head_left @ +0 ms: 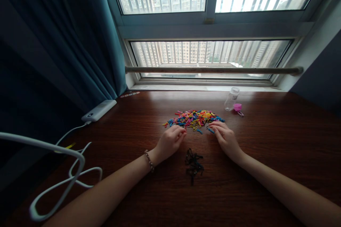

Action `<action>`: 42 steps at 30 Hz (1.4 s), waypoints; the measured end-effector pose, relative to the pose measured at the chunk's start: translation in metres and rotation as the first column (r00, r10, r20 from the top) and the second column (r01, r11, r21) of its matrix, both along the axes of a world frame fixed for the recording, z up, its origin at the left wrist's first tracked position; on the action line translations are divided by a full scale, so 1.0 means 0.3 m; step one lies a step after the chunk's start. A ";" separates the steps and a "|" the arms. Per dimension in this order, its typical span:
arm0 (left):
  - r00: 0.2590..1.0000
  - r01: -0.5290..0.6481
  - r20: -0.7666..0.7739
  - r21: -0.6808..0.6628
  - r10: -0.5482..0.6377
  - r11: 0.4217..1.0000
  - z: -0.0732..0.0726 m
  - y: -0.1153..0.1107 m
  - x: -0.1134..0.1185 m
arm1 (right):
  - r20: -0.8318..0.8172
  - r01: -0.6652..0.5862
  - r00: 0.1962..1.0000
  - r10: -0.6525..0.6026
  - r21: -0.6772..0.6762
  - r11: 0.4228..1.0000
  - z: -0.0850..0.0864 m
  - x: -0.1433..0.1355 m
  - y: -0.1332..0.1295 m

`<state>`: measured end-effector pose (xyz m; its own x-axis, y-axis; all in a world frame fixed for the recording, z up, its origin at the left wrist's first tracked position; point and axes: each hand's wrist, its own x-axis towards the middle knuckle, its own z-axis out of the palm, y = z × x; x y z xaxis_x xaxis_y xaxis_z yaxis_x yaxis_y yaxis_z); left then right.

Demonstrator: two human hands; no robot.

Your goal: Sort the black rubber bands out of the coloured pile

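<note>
Head view: we see the fingers of the left hand [172, 140] curled in with the thumb at the near left edge of the pile of small coloured pieces [195, 117]; we cannot tell whether they pinch anything. Fingers of the right hand [226, 139] bend loosely at the pile's near right edge, beside a blue piece [211, 131] and a small dark loop [207, 127]; we cannot tell whether they grip either. Between the 2 hands, just before the pile, lies 1 loose blue strip [199, 131]. Nearer us than the pile and apart from it, a dark heap [194, 163] rests on the table [279, 142]. We judge the work only partway: dark pieces lie gathered, while the pile is large and mixed; how many dark ones it holds we cannot tell. Beyond the pile's right end are a clear bottle [231, 101] and a pink cap [237, 107]; well left of the pile lies a white device [99, 110].
</note>
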<state>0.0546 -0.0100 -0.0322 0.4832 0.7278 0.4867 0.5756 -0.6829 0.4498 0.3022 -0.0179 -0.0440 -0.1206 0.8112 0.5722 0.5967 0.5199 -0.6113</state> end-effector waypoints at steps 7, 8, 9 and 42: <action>0.989 -0.125 -0.073 0.028 0.126 0.992 -0.037 0.065 -0.023 | -0.014 -0.036 0.999 0.036 0.043 0.998 0.024 -0.014 -0.035; 0.988 -0.104 -0.110 0.033 0.107 0.994 -0.037 0.064 -0.024 | -0.011 -0.038 0.999 0.039 0.047 0.998 0.025 -0.014 -0.038; 0.985 -0.087 -0.148 0.042 0.092 0.995 -0.037 0.063 -0.023 | -0.009 -0.041 0.999 0.041 0.051 0.998 0.025 -0.014 -0.040; 0.971 -0.159 0.172 -0.038 0.163 0.987 -0.022 0.046 -0.021 | 0.343 -0.448 0.858 0.382 0.137 0.883 0.059 -0.057 -0.117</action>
